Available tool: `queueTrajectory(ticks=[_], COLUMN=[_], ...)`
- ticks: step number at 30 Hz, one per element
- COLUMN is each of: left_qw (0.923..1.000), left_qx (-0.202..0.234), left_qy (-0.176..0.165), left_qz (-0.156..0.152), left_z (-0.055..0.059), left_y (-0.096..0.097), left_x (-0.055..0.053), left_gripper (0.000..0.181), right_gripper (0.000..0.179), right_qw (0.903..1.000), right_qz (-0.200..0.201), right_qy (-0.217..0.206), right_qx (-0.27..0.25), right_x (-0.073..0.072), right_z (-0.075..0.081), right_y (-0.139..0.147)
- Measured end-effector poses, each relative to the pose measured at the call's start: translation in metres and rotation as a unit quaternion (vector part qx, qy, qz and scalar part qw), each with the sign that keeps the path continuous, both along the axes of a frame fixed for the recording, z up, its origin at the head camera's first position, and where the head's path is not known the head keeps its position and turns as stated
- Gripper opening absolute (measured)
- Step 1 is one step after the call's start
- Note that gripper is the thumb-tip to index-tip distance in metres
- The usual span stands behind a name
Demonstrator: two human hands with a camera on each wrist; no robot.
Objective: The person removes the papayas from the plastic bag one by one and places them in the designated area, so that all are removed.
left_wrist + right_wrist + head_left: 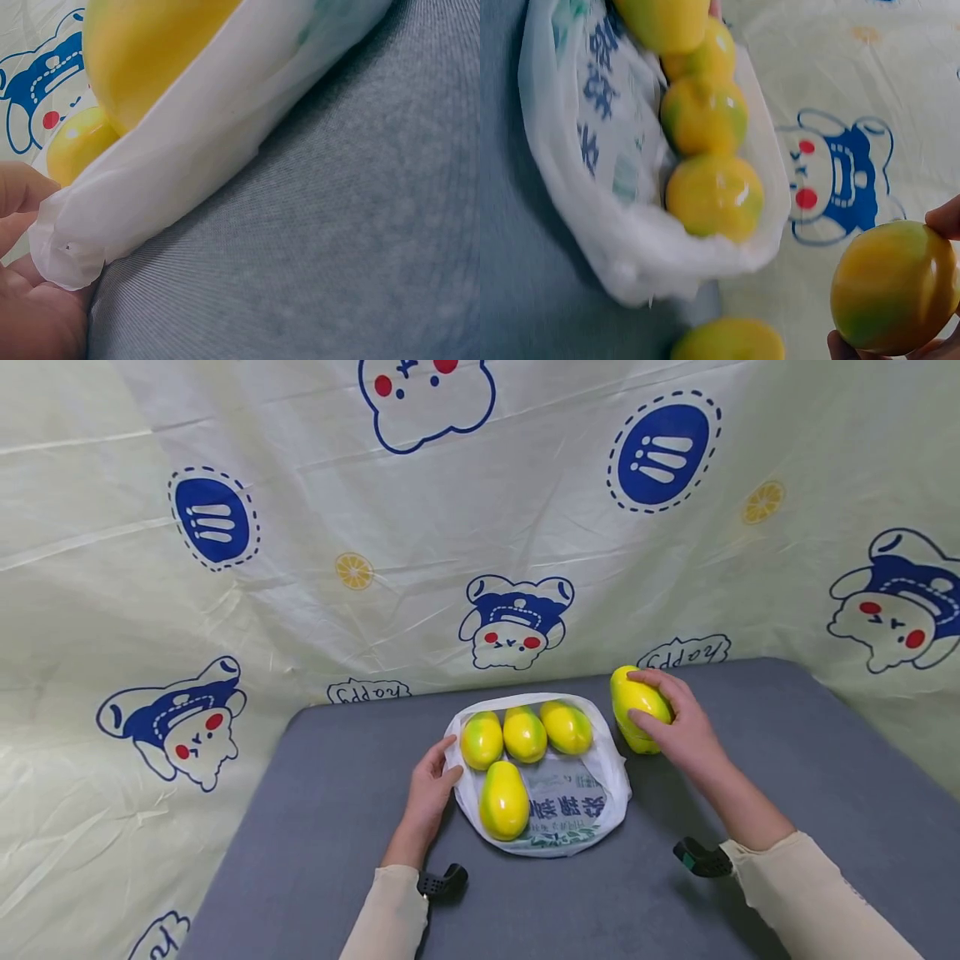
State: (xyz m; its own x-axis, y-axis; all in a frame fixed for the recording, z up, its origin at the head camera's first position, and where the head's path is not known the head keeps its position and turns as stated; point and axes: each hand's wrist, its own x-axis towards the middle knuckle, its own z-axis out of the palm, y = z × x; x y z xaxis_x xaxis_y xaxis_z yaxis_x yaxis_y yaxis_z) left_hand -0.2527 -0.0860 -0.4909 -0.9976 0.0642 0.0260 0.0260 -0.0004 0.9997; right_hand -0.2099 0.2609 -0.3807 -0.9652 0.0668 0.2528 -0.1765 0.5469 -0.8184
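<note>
A white plastic bag (615,777) with a rolled rim and printed characters lies spread open on the table. Several yellow-green papayas (506,802) sit in it, most in a row along the far side and one at the near left. At the bag's left side my left hand (431,789) pinches the rolled rim (71,240) between thumb and fingers. Right of the bag, my right hand (684,727) grips a papaya (892,289) by its sides, apart from the bag. Another papaya (727,343) lies below the held one, partly hidden in the head view.
The dark grey table (337,793) carries the bag and fruit. A pale printed curtain (300,635) hangs directly behind the table's far edge. Black bands (442,883) are worn on both wrists.
</note>
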Motion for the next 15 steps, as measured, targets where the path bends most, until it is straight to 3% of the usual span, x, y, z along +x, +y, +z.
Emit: queueTrajectory(ticks=[15], left_qw=[1.0000], left_qx=[0.000], left_qy=[0.000], left_qz=[0.003], left_z=[-0.001], left_y=[0.002], left_x=[-0.001], left_gripper=[0.053], right_gripper=[0.055], right_qw=[0.9969], right_qz=[-0.079], right_qy=[-0.004], right_qx=[-0.009], right_x=[-0.020], right_z=[-0.025], right_y=[0.047])
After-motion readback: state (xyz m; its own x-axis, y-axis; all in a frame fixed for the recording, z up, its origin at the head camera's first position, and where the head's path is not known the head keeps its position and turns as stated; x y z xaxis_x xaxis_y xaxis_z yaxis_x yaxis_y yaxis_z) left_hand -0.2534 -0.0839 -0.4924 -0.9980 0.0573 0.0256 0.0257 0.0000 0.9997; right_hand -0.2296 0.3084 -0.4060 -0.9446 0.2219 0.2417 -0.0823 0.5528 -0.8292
